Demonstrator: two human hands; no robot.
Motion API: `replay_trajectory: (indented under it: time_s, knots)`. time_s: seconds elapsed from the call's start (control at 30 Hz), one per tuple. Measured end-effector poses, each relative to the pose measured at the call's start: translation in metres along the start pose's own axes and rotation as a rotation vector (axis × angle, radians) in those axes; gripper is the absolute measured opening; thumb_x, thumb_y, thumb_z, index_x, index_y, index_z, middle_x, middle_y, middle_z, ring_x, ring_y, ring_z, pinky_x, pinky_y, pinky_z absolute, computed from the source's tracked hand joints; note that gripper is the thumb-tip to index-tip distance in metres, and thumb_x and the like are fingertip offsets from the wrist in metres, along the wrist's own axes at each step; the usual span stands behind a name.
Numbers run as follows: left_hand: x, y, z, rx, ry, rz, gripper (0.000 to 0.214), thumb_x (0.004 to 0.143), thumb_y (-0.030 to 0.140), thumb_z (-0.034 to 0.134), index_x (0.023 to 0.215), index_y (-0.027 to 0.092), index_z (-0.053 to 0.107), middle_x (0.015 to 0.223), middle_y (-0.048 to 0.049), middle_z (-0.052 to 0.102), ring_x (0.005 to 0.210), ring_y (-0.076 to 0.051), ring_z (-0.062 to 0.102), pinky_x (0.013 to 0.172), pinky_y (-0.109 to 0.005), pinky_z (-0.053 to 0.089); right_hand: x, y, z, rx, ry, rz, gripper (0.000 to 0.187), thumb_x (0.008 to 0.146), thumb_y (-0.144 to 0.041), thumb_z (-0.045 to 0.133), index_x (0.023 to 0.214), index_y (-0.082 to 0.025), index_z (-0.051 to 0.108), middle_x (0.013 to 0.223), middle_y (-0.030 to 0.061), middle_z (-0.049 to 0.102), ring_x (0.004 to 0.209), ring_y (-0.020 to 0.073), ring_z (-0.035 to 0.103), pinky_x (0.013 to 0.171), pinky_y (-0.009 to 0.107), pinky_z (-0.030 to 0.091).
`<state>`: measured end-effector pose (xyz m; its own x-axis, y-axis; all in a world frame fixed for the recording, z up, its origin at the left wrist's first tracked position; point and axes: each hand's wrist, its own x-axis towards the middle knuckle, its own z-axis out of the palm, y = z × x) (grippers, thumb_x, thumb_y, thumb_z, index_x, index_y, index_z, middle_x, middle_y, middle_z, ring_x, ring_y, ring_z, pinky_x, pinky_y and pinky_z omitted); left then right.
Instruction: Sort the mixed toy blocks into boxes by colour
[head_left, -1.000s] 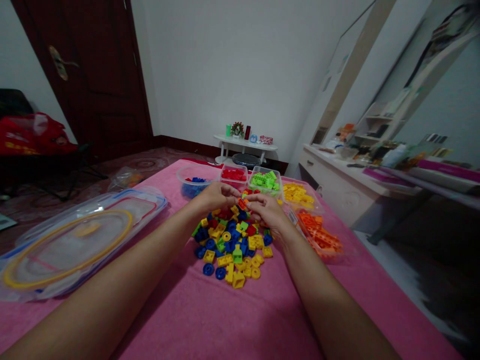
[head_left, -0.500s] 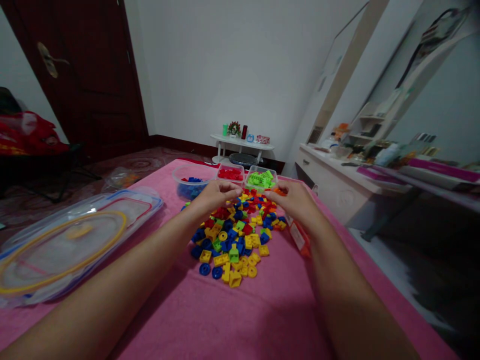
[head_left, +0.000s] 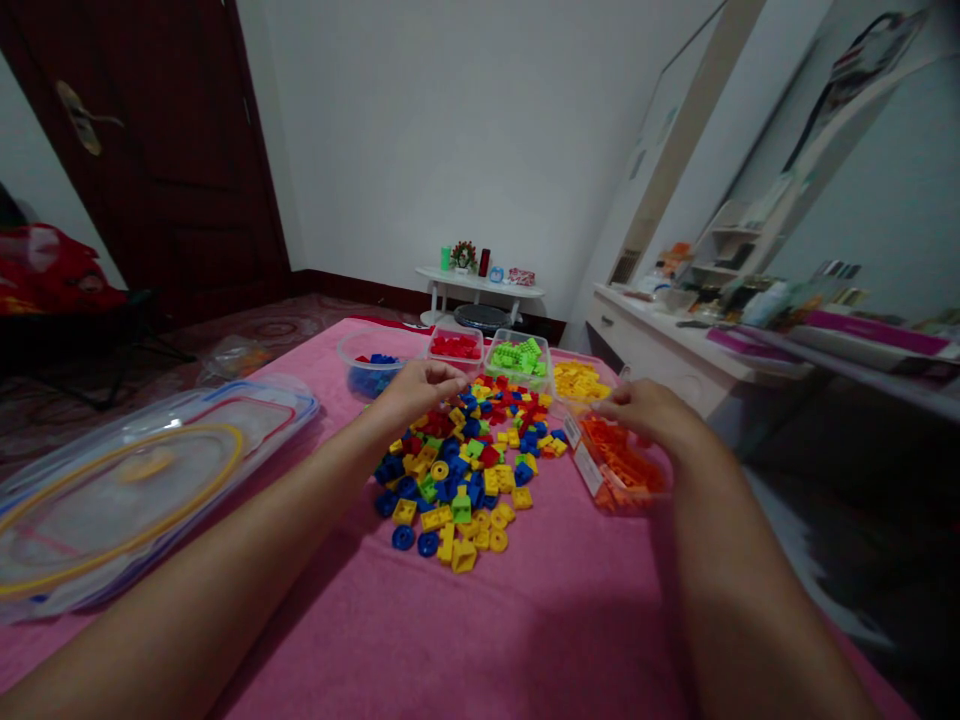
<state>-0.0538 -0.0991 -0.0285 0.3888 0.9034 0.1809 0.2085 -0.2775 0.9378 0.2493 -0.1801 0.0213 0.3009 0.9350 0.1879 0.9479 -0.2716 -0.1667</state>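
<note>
Pink cloth (head_left: 420,650) — orange blocks (head_left: 621,466) lie beneath the right hand (head_left: 651,411)

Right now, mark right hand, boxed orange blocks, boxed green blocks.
Right hand (head_left: 649,408): head view, back of hand.
Boxed orange blocks (head_left: 619,468): head view, heap's middle.
Boxed green blocks (head_left: 519,357): head view, heap's middle.

In the middle of the frame, a heap of toy bricks (head_left: 451,490) lies on a covered table (head_left: 420,640), the left hand (head_left: 420,390) at its upper left edge and the right hand (head_left: 651,408) over a container (head_left: 589,462) just right of it. Behind the heap, left to right, stand a bowl (head_left: 348,364), a first box (head_left: 459,366), a second box (head_left: 517,380) and a tub (head_left: 580,385), all holding bricks. Lids (head_left: 247,425) lie at the left, a dresser (head_left: 660,350) stands at the right.
</note>
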Motion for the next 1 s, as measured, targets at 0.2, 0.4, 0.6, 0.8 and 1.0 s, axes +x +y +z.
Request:
replay_trajectory:
  time_s: [0.2, 0.4, 0.6, 0.8, 1.0]
  knots:
    - [0.004, 0.0, -0.011, -0.027, 0.066, 0.032, 0.038, 0.064, 0.045, 0.067, 0.081, 0.012, 0.066, 0.072, -0.0034, 0.066, 0.065, -0.013, 0.06, 0.056, -0.022, 0.046, -0.012, -0.045, -0.001, 0.046, 0.05, -0.14, 0.017, 0.073, -0.035, 0.064, 0.079, -0.023, 0.073, 0.077, 0.005, 0.069, 0.068, 0.0178, 0.06, 0.058, 0.027, 0.037]
    - [0.003, 0.006, -0.022, 0.017, 0.147, 0.026, 0.039, 0.065, 0.047, 0.065, 0.082, 0.012, 0.067, 0.072, -0.0042, 0.067, 0.063, -0.013, 0.058, 0.056, -0.022, 0.045, -0.073, -0.149, 0.04, 0.389, -0.064, -0.955, 0.032, 0.076, -0.039, 0.066, 0.105, -0.026, 0.067, 0.107, 0.0025, 0.065, 0.102, 0.0186, 0.054, 0.091, 0.033, 0.037]
    - [0.009, -0.005, -0.037, 0.26, 0.272, 0.097, 0.032, 0.069, 0.043, 0.06, 0.079, 0.014, 0.069, 0.071, -0.0044, 0.069, 0.064, -0.015, 0.06, 0.056, -0.022, 0.044, -0.114, -0.184, 0.087, 0.199, -0.023, -1.223, 0.045, 0.077, -0.054, 0.06, 0.11, -0.025, 0.062, 0.124, 0.0063, 0.053, 0.122, 0.0253, 0.035, 0.109, 0.047, 0.015]
    - [0.009, -0.007, -0.05, 0.597, 0.408, 0.091, 0.026, 0.071, 0.037, 0.056, 0.079, 0.017, 0.072, 0.076, -0.0055, 0.071, 0.071, -0.018, 0.062, 0.06, -0.024, 0.042, -0.089, -0.168, 0.092, 0.11, 0.043, -1.065, 0.02, 0.081, -0.028, 0.056, 0.096, -0.02, 0.065, 0.119, 0.0053, 0.055, 0.114, 0.0232, 0.04, 0.109, 0.046, 0.013]
    - [0.007, 0.001, -0.056, 0.539, 0.428, 0.13, 0.026, 0.073, 0.036, 0.055, 0.079, 0.016, 0.071, 0.077, -0.0063, 0.071, 0.071, -0.018, 0.063, 0.061, -0.023, 0.043, -0.079, -0.164, 0.082, 0.133, 0.137, -0.828, 0.026, 0.072, -0.023, 0.058, 0.097, -0.018, 0.065, 0.112, 0.0092, 0.057, 0.106, 0.0255, 0.044, 0.104, 0.046, 0.022]
